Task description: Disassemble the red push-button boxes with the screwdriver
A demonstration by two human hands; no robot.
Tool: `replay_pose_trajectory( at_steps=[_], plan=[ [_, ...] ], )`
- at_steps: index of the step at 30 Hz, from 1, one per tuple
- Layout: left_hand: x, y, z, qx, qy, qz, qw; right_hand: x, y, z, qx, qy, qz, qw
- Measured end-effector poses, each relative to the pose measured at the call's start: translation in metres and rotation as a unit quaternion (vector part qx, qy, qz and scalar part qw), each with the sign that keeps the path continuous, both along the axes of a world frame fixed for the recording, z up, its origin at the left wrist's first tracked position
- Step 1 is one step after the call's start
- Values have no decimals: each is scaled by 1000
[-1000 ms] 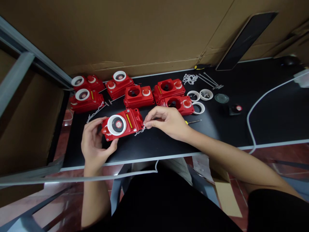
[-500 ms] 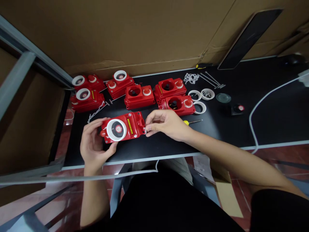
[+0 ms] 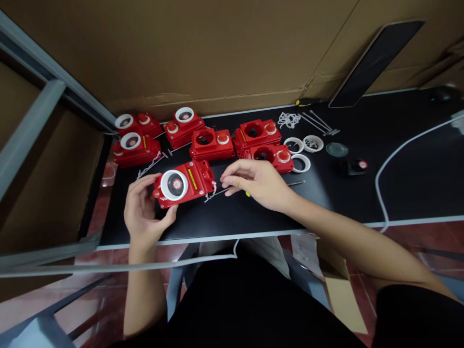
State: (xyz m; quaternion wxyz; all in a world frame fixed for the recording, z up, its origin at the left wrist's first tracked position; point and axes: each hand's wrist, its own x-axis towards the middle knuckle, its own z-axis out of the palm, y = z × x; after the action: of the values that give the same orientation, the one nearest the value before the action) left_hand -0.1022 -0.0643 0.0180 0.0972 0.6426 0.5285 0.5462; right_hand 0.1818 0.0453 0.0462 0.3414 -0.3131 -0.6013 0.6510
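Observation:
My left hand point(image 3: 143, 208) grips the left end of a red switch box point(image 3: 197, 180), its thumb along the near side and its fingers at the far side. A white ring point(image 3: 163, 185) frames the dark round window with a red-and-white centre, beside a yellow label. From the box's right end hangs a white string point(image 3: 210, 197). A thin metal rod point(image 3: 220, 191) runs from there toward my right hand point(image 3: 253, 181). My right hand hovers right of the box, its curled fingers slightly apart and seemingly holding nothing. Beneath it a screwdriver point(image 3: 297, 182) is partly hidden.
Several more red boxes point(image 3: 212, 144) stand along the back, some with white rings fitted. Loose white rings point(image 3: 300, 163), one holding screws, a heap of white string point(image 3: 289, 120), metal rods point(image 3: 319, 121) and a glass disc point(image 3: 337, 149) lie right. A pale cable point(image 3: 377, 179) crosses the table.
My right hand has let go of the string at the box's right end and moved slightly right. The string and rod now show. The box is tilted a little more in my left hand.

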Motion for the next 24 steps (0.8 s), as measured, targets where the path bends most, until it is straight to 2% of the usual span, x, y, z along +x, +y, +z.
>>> replay_pose_trajectory(
  at_steps=[2, 3, 5, 6, 8, 9, 11, 15, 19, 21, 24],
  plan=[
    [-3, 1, -4, -20, -9, 7, 1000, 11, -1, 5, 164, -91, -21, 982],
    [-4, 2, -5, -31, -9, 12, 999, 18, -2, 8, 257, -143, -26, 955],
    [-6, 3, -7, -47, 7, 26, 999, 29, -5, 11, 418, -248, -20, 874],
    [-6, 4, -8, -52, 22, 33, 998, 34, -7, 11, 472, -296, -12, 830],
    [-6, 5, -9, -60, 52, 44, 996, 39, -11, 9, 533, -376, 2, 758],
    [-6, 5, -9, -64, 63, 49, 995, 40, -12, 7, 551, -400, 9, 732],
    [-5, 6, -9, -71, 76, 57, 993, 38, -14, 3, 573, -423, 23, 701],
    [-8, 8, -13, -97, 73, 67, 990, 30, -16, 0, 575, -457, 18, 678],
    [-10, 6, -13, -111, 78, 70, 988, 29, -25, -2, 559, -470, -9, 683],
    [-7, 0, -9, -85, 92, 79, 989, 31, -32, -5, 559, -459, -21, 691],
    [4, -14, 1, -8, 105, 130, 986, 37, -40, -11, 560, -436, -37, 703]
  ],
)
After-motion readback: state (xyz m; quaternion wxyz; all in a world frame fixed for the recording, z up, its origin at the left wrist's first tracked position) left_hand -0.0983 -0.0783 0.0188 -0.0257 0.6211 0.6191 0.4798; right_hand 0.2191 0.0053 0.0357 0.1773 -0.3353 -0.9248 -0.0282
